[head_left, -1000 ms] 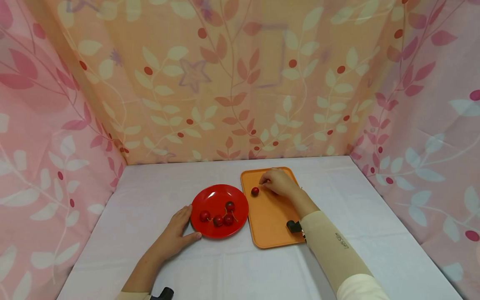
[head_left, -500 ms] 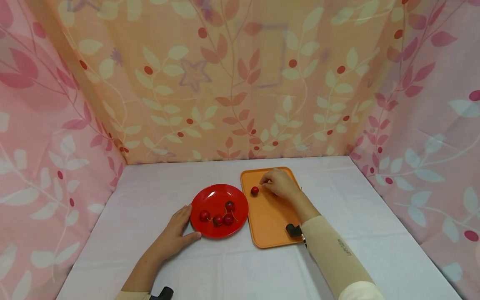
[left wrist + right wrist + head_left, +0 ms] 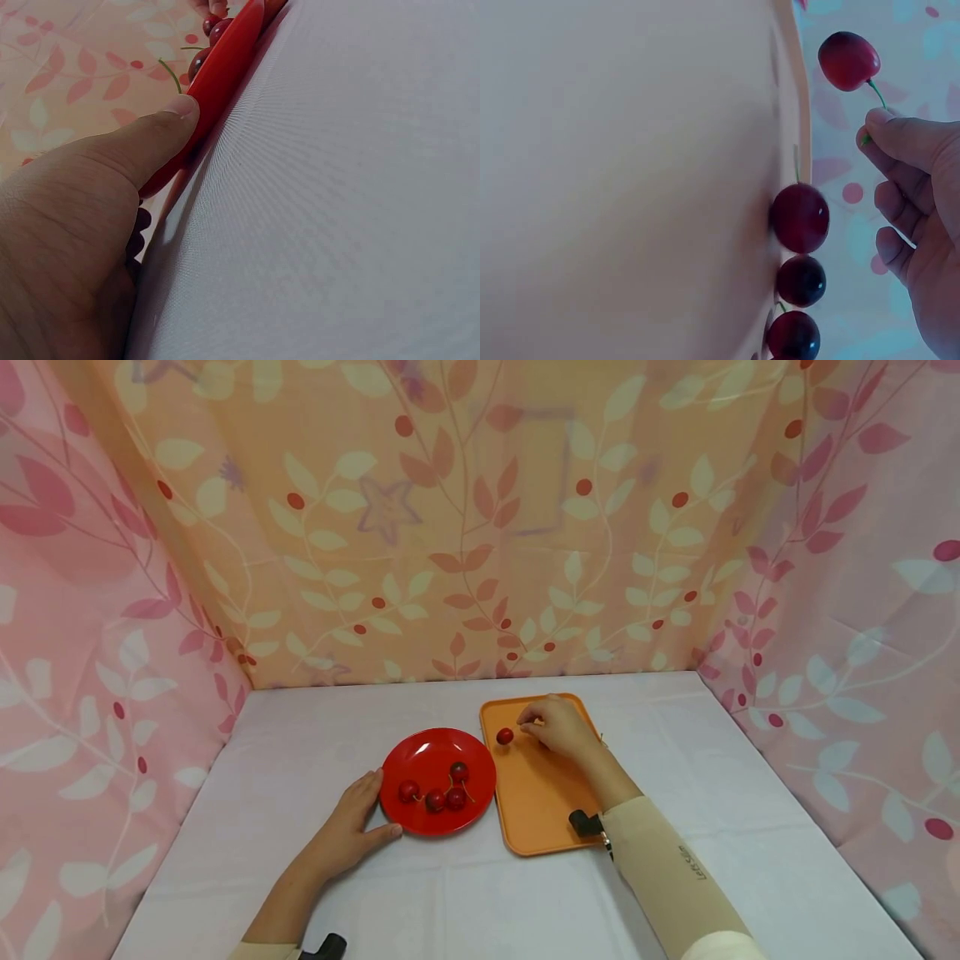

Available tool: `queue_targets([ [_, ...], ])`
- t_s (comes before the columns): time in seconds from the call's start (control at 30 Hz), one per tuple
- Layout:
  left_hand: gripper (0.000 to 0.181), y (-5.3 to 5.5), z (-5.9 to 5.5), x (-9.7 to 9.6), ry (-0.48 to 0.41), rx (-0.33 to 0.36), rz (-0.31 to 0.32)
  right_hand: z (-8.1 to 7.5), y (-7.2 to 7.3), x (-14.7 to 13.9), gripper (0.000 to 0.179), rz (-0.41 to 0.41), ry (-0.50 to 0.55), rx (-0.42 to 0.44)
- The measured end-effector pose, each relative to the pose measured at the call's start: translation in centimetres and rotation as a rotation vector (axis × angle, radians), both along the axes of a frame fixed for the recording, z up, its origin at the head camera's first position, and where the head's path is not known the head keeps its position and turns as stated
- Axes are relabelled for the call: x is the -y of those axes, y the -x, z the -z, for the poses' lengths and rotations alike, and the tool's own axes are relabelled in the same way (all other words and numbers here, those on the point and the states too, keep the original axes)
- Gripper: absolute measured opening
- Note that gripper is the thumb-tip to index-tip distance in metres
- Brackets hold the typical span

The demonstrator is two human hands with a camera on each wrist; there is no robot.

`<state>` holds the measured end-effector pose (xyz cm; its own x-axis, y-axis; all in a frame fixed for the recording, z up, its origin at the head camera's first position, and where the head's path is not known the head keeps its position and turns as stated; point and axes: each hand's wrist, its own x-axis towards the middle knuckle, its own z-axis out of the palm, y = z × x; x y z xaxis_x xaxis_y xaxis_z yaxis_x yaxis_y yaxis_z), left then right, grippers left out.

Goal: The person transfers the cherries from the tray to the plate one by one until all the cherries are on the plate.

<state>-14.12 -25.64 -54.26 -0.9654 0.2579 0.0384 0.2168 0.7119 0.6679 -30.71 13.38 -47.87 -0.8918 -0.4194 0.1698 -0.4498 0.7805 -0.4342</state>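
My right hand (image 3: 558, 725) is over the far part of an orange tray (image 3: 528, 818). In the right wrist view, its thumb and index finger pinch a green stem with a dark red cherry (image 3: 847, 61) hanging from it, clear of the tray. The head view shows this cherry (image 3: 505, 737) left of the fingertips. My left hand (image 3: 348, 827) rests against the left rim of a red plate (image 3: 427, 747), fingers extended along the rim; in the left wrist view, the thumb (image 3: 161, 131) lies on the rim. Several stemmed cherries (image 3: 435, 801) lie on the plate.
More cherries (image 3: 800, 217) lie on the tray by its far edge, behind my right hand in the head view. Plate and tray stand side by side on a white-covered table (image 3: 315, 718). Flowered cloth walls (image 3: 465, 527) rise at the back and both sides.
The pinched cherry has shifted a little left and away from me, and it tilts more. My right hand has barely moved. Left hand and plate stay in place.
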Motion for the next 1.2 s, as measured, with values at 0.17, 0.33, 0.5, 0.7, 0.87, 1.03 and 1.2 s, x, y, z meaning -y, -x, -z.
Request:
queue_targets([
  [0.17, 0.105, 0.0, 0.1, 0.1, -0.013, -0.001, 0.006, -0.3, -0.4, 0.5, 0.009, -0.009, 0.003, -0.009],
  [0.33, 0.105, 0.0, 0.3, 0.2, -0.015, -0.001, 0.004, -0.3, -0.6, 1.2, 0.008, -0.021, 0.015, -0.026],
  [0.5, 0.105, 0.0, 0.2, 0.2, -0.008, 0.002, 0.002, -0.7, -0.9, 1.8, 0.007, -0.048, 0.023, -0.051],
  [0.7, 0.105, 0.0, 0.0, 0.2, -0.019, -0.001, 0.011, -1.6, -1.5, 2.6, 0.006, -0.042, 0.026, -0.048],
  [0.87, 0.106, -0.1, -0.1, 0.2, -0.014, 0.023, -0.004, -2.6, -1.8, 3.3, 0.007, -0.061, 0.045, -0.056],
  [1.03, 0.105, -0.1, -0.1, 0.2, -0.008, 0.022, -0.021, -3.3, -2.0, 4.0, 0.010, -0.103, 0.039, -0.082],
  [1.2, 0.103, -0.2, 0.1, 0.1, -0.020, -0.008, -0.010, -4.0, -2.1, 4.6, 0.009, -0.137, 0.033, -0.105],
])
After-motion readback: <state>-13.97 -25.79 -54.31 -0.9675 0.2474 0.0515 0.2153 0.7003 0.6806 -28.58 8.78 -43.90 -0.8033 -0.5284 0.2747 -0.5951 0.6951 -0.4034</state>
